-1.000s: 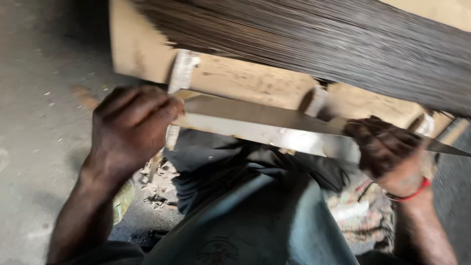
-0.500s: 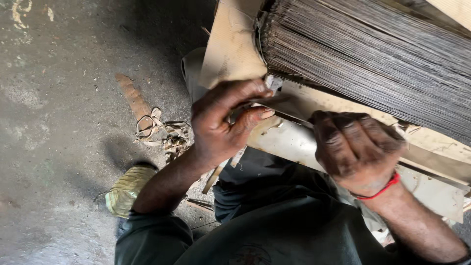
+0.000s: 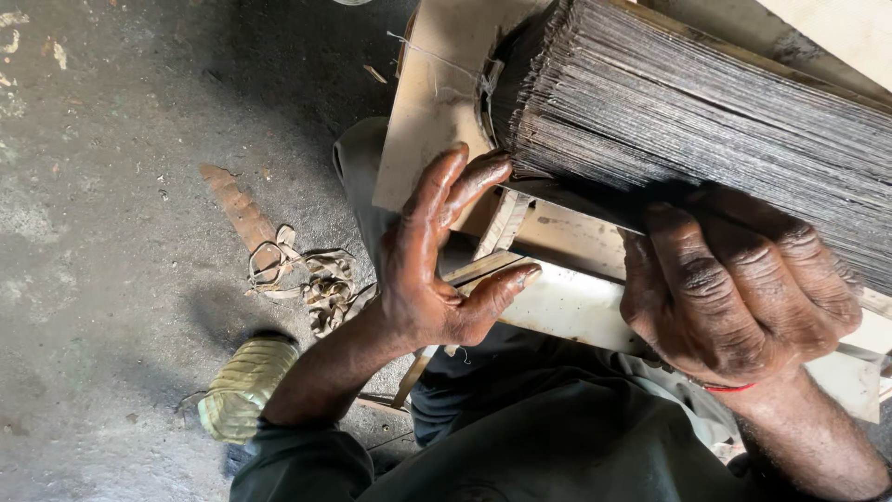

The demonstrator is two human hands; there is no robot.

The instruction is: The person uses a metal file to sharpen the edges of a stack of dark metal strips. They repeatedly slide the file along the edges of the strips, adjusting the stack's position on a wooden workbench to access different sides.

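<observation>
Hands | left (image 3: 437,270) flat, fingers spread | right (image 3: 743,288) curled on stack (image 3: 706,121)

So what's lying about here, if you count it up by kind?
Hands: 2, the left hand open against the boards, the right hand gripping the stack of thin dark sheets
Stacks of sheets: 1
Spools of pale twine: 1
Tangles of strip scraps: 1
Flat brown strips on the floor: 1
Total: 6
</observation>
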